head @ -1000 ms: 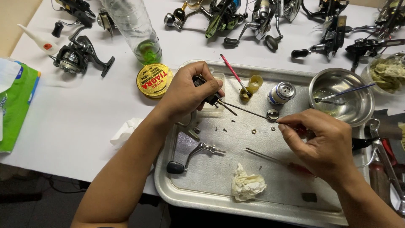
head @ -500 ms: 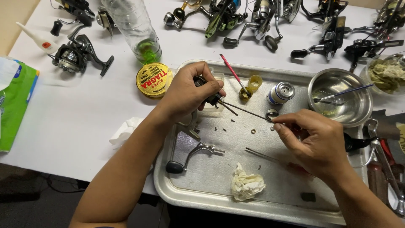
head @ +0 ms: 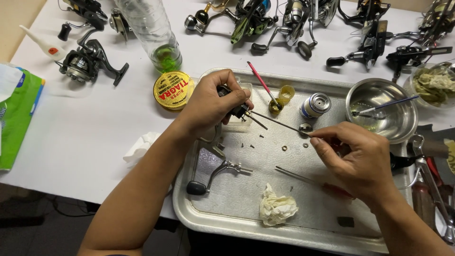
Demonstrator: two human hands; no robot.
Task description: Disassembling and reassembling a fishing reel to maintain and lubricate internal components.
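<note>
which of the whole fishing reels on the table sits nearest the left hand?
The black spinning reel at the table's upper left, beside the clear plastic bottle. It stands alone, closer to the left hand than the reels lined along the far edge.

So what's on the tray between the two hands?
In the head view, a thin metal rod spans from the left hand to the right hand; tiny washers lie beneath.

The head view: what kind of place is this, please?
Probably a workbench for servicing fishing reels. Many spinning reels line the white table, a metal tray holds loose screws and a reel handle, and the left hand holds a small black part while the right hand works a thin tool into it.
</note>
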